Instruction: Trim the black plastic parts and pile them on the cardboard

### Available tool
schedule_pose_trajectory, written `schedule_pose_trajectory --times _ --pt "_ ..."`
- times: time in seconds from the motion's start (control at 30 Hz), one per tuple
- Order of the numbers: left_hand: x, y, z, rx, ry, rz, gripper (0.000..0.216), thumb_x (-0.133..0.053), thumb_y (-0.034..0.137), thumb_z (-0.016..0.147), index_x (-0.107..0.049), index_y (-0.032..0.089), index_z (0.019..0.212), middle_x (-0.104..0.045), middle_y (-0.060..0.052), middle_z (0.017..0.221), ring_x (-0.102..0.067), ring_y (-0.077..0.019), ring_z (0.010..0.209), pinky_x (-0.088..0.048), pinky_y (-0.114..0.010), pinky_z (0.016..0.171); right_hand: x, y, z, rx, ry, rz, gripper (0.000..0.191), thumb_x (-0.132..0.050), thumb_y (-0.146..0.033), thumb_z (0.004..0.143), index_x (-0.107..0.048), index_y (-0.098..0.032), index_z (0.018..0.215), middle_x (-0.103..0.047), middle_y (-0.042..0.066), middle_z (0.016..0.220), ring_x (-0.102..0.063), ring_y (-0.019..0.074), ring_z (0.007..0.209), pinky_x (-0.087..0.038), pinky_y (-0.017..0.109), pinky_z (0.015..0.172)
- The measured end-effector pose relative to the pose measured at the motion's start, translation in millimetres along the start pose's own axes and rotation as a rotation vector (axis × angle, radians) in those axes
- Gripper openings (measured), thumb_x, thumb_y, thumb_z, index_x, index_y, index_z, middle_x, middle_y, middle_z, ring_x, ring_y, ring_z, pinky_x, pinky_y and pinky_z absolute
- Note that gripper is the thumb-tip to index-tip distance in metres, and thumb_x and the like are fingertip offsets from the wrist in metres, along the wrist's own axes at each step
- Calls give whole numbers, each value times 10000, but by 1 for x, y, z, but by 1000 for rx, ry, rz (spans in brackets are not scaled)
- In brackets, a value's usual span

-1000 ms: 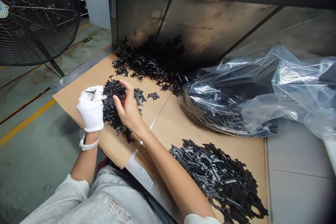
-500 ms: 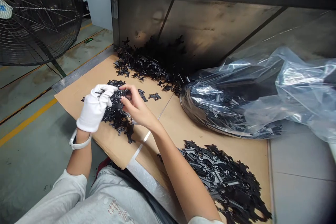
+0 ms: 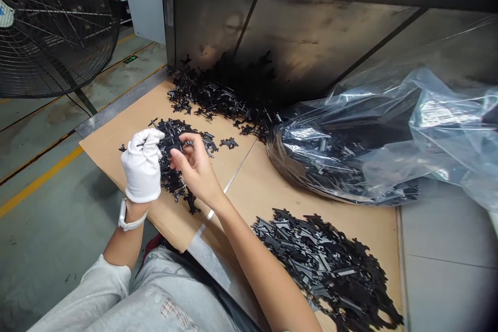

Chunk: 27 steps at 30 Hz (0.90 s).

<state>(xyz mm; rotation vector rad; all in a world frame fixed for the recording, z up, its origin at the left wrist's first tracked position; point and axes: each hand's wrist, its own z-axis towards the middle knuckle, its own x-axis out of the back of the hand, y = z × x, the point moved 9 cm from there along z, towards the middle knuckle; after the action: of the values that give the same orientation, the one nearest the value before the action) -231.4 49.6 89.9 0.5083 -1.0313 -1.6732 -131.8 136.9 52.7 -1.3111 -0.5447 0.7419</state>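
My left hand (image 3: 142, 168), in a white glove, is closed with its fingers curled. A thin dark end shows at the glove, but most of what it holds is hidden. My bare right hand (image 3: 196, 168) pinches a small black part (image 3: 173, 145) between thumb and fingers, just right of the glove. Under and behind both hands lies a heap of black branched parts (image 3: 173, 181) on brown cardboard (image 3: 116, 124). One loose black part (image 3: 229, 142) rests to the right of this heap.
A larger dark heap (image 3: 218, 93) lies against the metal back panel (image 3: 303, 52). A clear plastic bag (image 3: 350, 145) of black parts sits at right. Another heap (image 3: 327, 264) spreads along the near right. A big fan (image 3: 58, 26) stands at far left.
My left hand has turned more upright and shifted slightly right and down. My right hand has moved a little down and left, and a black part now shows between its fingers.
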Motion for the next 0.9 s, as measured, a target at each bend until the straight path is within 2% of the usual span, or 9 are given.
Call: schedule_pose_trajectory --times 0.1,0.23,0.37,0.5,0.6,0.67,0.73,0.83,0.9 --pt "5 2 0 3 43 -103 253 -498 349 918 -615 170 783 -657 3 745 -441 -40 437 -367 -192 452 4 -7 2 9 -4 -13 174 -512 -303 888 -430 -252 1033 -420 -53 705 -498 129 644 -402 289 613" --pt "9 4 3 22 50 -195 262 -512 355 912 -593 174 743 -631 23 677 -402 -33 410 -331 -184 420 4 -20 3 120 -67 -111 144 -514 -296 898 -468 -255 1029 -459 -27 796 -461 134 692 -390 296 651" --pt "9 4 6 46 38 -171 305 -470 369 933 -570 174 721 -632 16 676 -385 -37 402 -327 -189 412 5 -23 10 178 -86 -277 172 -493 -329 908 -481 -244 1057 -475 -30 760 -427 133 638 -369 294 632" --pt "8 4 7 -43 114 63 288 -448 370 940 -604 176 795 -682 -29 761 -605 -100 597 -491 -228 604 1 -17 24 139 -53 -312 195 -525 -324 855 -446 -228 1005 -434 -61 661 -393 117 547 -335 265 553" --pt "3 6 8 -162 152 235 264 -458 361 936 -628 176 852 -716 -56 805 -686 -153 762 -531 -276 749 -4 -11 35 104 2 -352 199 -566 -372 829 -446 -224 886 -430 -72 599 -392 116 529 -324 260 548" --pt "-3 3 10 -220 123 292 268 -446 353 940 -633 176 865 -724 -66 817 -699 -170 810 -538 -291 791 -2 -7 40 78 70 -386 194 -564 -369 827 -436 -225 807 -434 -67 587 -382 115 530 -312 261 549" --pt "-9 -3 16 -247 39 293 283 -434 370 941 -631 180 868 -723 -76 830 -701 -183 839 -545 -303 803 1 -4 44 51 107 -399 190 -559 -348 821 -422 -226 772 -422 -67 583 -365 114 530 -301 260 546" --pt "-15 -17 28 -219 -86 224 289 -460 432 923 -621 197 873 -713 -69 819 -695 -189 842 -552 -315 782 3 1 49 32 45 -384 200 -561 -361 814 -423 -227 756 -385 -73 582 -357 114 536 -293 254 534" --pt "-14 -26 37 -174 -106 173 291 -454 446 929 -613 210 871 -701 -53 780 -688 -179 826 -547 -317 763 1 2 51 44 -21 -367 200 -554 -387 823 -449 -226 771 -376 -69 596 -364 116 550 -294 253 536"
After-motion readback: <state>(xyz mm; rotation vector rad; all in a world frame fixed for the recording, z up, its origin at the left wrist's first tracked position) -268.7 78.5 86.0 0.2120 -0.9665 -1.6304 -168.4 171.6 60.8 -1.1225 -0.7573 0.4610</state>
